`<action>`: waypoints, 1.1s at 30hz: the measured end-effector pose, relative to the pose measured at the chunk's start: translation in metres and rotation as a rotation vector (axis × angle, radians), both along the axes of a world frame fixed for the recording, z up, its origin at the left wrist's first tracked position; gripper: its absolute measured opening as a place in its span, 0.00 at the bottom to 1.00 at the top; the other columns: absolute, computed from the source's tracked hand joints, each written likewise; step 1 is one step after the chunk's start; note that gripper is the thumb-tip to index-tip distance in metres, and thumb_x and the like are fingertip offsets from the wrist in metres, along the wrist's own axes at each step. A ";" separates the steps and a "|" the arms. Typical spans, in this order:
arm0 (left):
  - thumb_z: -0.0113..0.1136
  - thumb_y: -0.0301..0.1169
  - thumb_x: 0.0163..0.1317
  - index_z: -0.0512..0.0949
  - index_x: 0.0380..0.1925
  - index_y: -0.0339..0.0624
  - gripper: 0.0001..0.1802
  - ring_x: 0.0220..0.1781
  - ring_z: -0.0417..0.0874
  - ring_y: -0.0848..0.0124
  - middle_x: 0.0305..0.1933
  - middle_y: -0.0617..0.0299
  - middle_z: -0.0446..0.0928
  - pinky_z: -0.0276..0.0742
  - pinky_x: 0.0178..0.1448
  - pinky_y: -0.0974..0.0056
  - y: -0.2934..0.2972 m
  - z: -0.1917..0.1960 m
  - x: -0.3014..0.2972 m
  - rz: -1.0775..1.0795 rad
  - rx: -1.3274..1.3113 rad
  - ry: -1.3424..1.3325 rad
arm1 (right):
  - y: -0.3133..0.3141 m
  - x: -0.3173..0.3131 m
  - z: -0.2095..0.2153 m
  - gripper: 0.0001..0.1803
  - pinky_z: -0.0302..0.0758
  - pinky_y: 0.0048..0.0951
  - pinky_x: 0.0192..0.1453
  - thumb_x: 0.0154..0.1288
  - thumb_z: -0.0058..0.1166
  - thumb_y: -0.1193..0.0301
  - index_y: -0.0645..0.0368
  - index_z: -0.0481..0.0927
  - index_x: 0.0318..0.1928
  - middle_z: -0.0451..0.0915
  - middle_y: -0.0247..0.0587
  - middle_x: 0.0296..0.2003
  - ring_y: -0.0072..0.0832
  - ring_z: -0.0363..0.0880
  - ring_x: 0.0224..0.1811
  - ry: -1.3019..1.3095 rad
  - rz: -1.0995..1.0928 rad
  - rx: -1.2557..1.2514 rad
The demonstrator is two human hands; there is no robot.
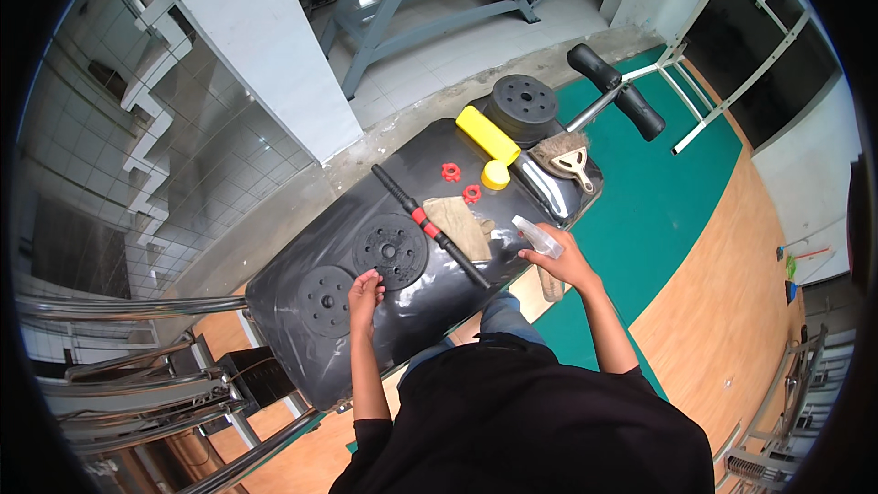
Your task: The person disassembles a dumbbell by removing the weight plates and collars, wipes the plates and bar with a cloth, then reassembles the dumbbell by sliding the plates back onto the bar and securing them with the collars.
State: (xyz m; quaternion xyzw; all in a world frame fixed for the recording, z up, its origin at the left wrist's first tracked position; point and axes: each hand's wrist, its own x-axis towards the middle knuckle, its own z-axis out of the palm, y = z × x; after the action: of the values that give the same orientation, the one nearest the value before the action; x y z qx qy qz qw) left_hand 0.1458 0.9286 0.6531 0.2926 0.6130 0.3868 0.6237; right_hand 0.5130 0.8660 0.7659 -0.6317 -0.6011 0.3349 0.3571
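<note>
Crowding the black padded bench (302,348) from the head view: two black weight plates (390,251), a black bar with red collars (430,229), a tan cloth (462,224), red nuts (451,171) and yellow pieces (487,134) lie beyond the fingers. Left hand (365,293) reaches forward, fingers loosely curled, tips touching the nearer plate's rim, gripping nothing; right hand (560,261) is wrapped around a clear spray bottle (538,238) at the bench's right edge. Open floor spreads right of those fingers.

The person wears a black top (540,421) with loose, wrinkled cloth and sleeves that end near the elbows, so both forearms are bare. Blue jeans (501,316) show at one knee, just beside the near edge of the black counter (412,311). No gloves, rings or watch show.
</note>
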 end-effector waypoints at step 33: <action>0.59 0.32 0.61 0.75 0.43 0.38 0.13 0.31 0.75 0.80 0.32 0.67 0.77 0.71 0.34 0.74 -0.010 -0.023 0.160 0.212 0.161 0.170 | 0.134 0.086 -0.117 0.24 0.66 0.36 0.59 0.42 0.70 0.73 0.59 0.79 0.43 0.75 0.43 0.49 0.39 0.71 0.54 -0.073 0.118 0.362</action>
State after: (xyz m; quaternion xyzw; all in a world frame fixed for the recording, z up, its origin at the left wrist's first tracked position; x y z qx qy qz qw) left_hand 0.3058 0.9187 0.6297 0.3069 0.6582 0.4722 0.4996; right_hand 0.5992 0.9999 0.6489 -0.5324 -0.7000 0.2185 0.4229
